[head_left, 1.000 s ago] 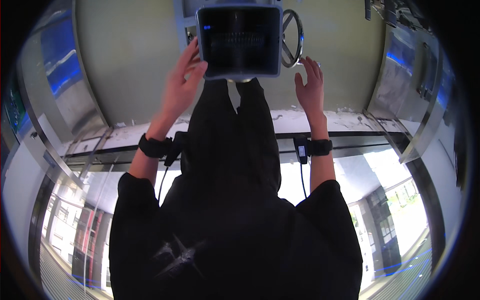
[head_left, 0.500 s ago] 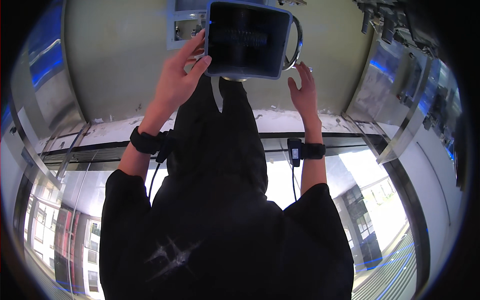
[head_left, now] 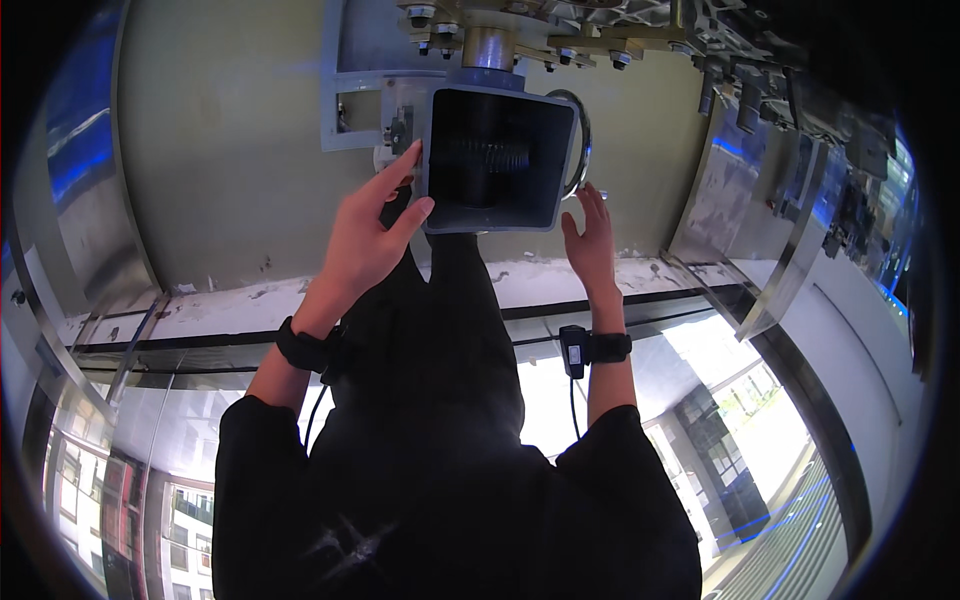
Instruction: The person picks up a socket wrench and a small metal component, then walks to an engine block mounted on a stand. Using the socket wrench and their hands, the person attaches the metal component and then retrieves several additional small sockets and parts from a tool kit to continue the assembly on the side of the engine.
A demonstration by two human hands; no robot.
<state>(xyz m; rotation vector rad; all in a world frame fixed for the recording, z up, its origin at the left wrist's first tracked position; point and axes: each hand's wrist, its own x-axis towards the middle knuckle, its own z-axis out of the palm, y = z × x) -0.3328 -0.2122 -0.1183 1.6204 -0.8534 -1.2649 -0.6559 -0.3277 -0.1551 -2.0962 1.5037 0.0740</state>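
In front of me is a dark grey, open-fronted metal box [head_left: 480, 214]; inside its dark cavity lies a ribbed part [head_left: 497, 157], either a coil spring or a screw thread. My left hand [head_left: 372, 228] is at the box's left rim, its thumb and index fingertips touching the edge and its fingers apart. A shiny metal ring, like a handwheel [head_left: 588, 140], stands at the box's right side. My right hand [head_left: 592, 238] is just below that ring, fingers stretched, holding nothing; whether its fingertips touch the ring I cannot tell.
Above the box a brass-coloured cylinder [head_left: 488, 48] meets a bolted metal frame [head_left: 600, 50]. Dark machine parts [head_left: 770, 80] hang at the upper right. A grey bracket [head_left: 345, 80] is behind the box, left. Metal-edged panels [head_left: 790, 250] flank both sides.
The box appears lower in the picture, with the bolted frame above now showing. Both hands also appear lower, keeping nearly the same places beside the box and the ring.
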